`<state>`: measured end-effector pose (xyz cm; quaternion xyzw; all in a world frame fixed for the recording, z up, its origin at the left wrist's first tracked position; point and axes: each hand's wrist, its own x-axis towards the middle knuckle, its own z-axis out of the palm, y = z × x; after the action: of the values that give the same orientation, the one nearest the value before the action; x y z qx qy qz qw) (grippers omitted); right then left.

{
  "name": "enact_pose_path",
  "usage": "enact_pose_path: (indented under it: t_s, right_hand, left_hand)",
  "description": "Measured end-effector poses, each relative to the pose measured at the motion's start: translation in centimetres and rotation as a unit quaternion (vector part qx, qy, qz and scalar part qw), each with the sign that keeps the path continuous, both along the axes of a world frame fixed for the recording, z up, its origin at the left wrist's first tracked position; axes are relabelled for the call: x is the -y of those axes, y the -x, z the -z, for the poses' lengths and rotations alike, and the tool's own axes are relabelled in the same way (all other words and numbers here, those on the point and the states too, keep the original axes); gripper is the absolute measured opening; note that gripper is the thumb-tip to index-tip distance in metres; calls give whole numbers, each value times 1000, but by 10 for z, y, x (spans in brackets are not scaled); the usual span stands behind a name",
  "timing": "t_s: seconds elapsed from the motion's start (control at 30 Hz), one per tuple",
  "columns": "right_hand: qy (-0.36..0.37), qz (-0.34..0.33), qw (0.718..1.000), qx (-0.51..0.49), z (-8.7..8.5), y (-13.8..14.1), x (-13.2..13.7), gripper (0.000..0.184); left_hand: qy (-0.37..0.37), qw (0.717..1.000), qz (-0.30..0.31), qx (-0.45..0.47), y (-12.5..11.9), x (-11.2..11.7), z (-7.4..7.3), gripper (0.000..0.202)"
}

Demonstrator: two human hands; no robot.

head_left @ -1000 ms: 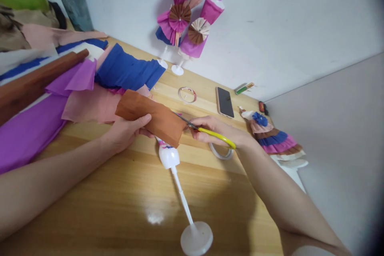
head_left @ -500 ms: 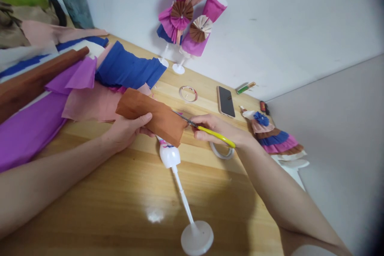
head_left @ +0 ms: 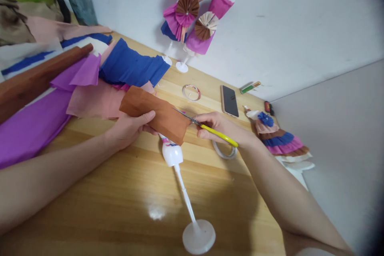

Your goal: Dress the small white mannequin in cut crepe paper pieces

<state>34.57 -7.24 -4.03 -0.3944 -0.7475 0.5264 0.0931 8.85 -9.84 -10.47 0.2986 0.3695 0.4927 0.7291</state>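
Note:
My left hand (head_left: 133, 128) pinches a piece of brown crepe paper (head_left: 157, 114), thumb on top and fingers beneath. In my right hand (head_left: 216, 124) is a pair of scissors with yellow handles (head_left: 220, 135), its blades at the paper's right part. One blade lies across the upper face of the paper; I cannot tell how far the cut runs. Under the paper a white doll stand (head_left: 184, 192) lies on the wooden table (head_left: 120, 200), its round base toward me. The stand's upper end is hidden by the paper.
Blue crepe paper (head_left: 135, 64), pink paper (head_left: 93, 102), purple paper (head_left: 33, 136) and a brown roll (head_left: 39, 78) crowd the left. Two paper-dressed stands (head_left: 187, 8) lean by the wall. A phone (head_left: 229, 101), tape roll (head_left: 225, 150), bracelet-like ring (head_left: 191, 93) and layered paper dress (head_left: 282, 140) are rightward.
The whole view has shifted slightly, so everything sits a little further right. Both hands keep their holds on the brown paper and the scissors, with little other visible difference.

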Motion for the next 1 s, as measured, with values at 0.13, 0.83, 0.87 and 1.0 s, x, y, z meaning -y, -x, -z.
enact_pose_path:
  t_s: [0.13, 0.83, 0.87, 1.0]
  right_hand:
    - [2, -1, 1000, 7, -1, 0, 0, 49]
    - [-20, -27, 999, 8, 1, -3, 0, 51]
    - [-21, -30, 999, 9, 1, -3, 0, 51]
    - [-17, -22, 1000, 5, 2, -2, 0, 49]
  left_hand:
    - [-2, 1000, 1, 1, 0, 0, 1, 30]
    - [-3, 1000, -1, -1, -1, -1, 1, 30]
    - [-6, 1000, -2, -1, -1, -1, 2, 31]
    - [1, 1000, -2, -1, -1, -1, 2, 31]
